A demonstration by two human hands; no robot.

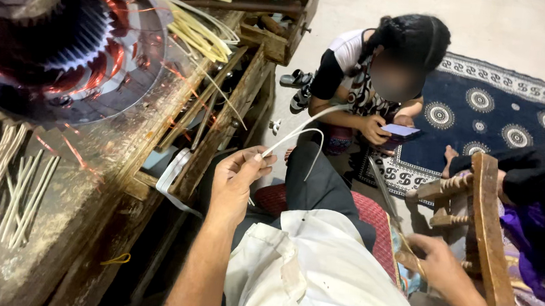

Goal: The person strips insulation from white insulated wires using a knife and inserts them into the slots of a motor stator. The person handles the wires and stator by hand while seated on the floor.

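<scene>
Now the left hand (pixel 235 179) is pinching one white strip (pixel 300 130); the right hand (pixel 435 263) is closing on scissors (pixel 388 204) beside one chair (pixel 483 234).

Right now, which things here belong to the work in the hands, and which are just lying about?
In hand:
left hand pinching a white insulation sleeve
right hand holding scissors
motor stator on the workbench
cut sleeves

Lying about:
sandals
patterned rug
wooden chair
seated person's phone

The motor stator (pixel 55 32) is cut off by the top-left edge, its windings blurred.
</scene>
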